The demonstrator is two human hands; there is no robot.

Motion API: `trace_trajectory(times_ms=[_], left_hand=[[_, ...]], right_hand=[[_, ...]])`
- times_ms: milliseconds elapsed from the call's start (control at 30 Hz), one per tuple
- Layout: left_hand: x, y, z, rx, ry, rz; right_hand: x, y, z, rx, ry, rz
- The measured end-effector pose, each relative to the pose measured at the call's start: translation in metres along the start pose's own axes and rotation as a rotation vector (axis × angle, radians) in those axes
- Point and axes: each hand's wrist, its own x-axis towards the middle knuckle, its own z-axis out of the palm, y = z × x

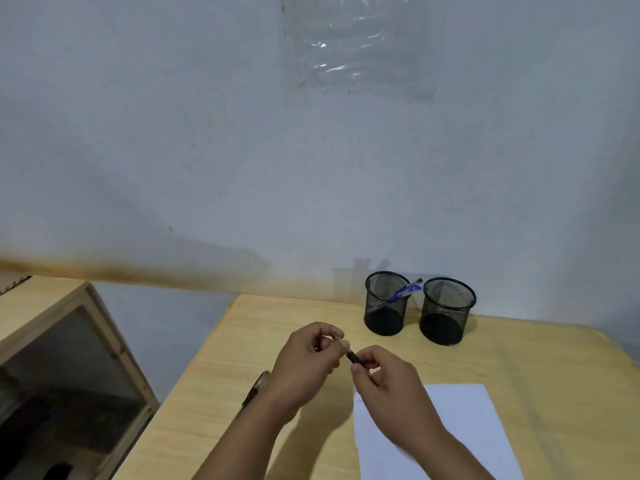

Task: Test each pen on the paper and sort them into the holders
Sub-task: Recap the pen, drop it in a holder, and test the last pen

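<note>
Both hands hold one pen [353,356] above the wooden table [519,362]. My left hand [304,362] pinches its clear end, and my right hand [388,382] grips its black part. A white sheet of paper [464,424] lies under and to the right of my right hand. Two black mesh holders stand at the back: the left holder [385,304] contains a blue pen [405,291], and the right holder [446,311] looks empty. Another dark pen [255,389] lies on the table, partly hidden behind my left wrist.
A wooden cabinet [100,341] with a dark glass front stands left of the table, separated by a gap. The table's left edge runs diagonally near my left forearm. A plain wall rises behind the holders, with a clear plastic sheet [356,46] stuck high on it.
</note>
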Motion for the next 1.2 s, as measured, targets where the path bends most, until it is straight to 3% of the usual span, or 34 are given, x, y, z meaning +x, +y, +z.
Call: trace_trajectory(times_ms=[133, 333, 733, 833, 933, 1000, 1100, 1200], left_hand=[[0.001, 0.002, 0.007, 0.018, -0.079, 0.033], [0.001, 0.000, 0.014, 0.043, -0.118, 0.033], [0.004, -0.003, 0.021, 0.026, -0.111, 0.045], [0.004, -0.004, 0.023, 0.077, -0.031, 0.061], [0.006, -0.011, 0.022, 0.095, 0.157, 0.046], [0.010, -0.023, 0.018, 0.271, 0.181, 0.069], [0.008, -0.043, 0.017, 0.628, 0.058, 0.074], [0.000, -0.053, 0.019, 0.835, 0.007, 0.091]], right_hand=[[0.002, 0.007, -0.011, -0.175, 0.033, -0.064], [0.002, 0.005, -0.019, -0.122, 0.098, -0.107], [0.004, 0.016, -0.021, -0.118, 0.128, -0.020], [0.006, 0.018, -0.021, -0.044, 0.112, -0.025], [0.005, 0.022, -0.019, -0.021, 0.075, 0.023], [0.004, 0.025, -0.019, 0.152, 0.071, 0.089], [0.004, 0.028, -0.024, 0.472, 0.095, 0.200], [0.001, 0.032, -0.025, 0.550, 0.129, 0.206]])
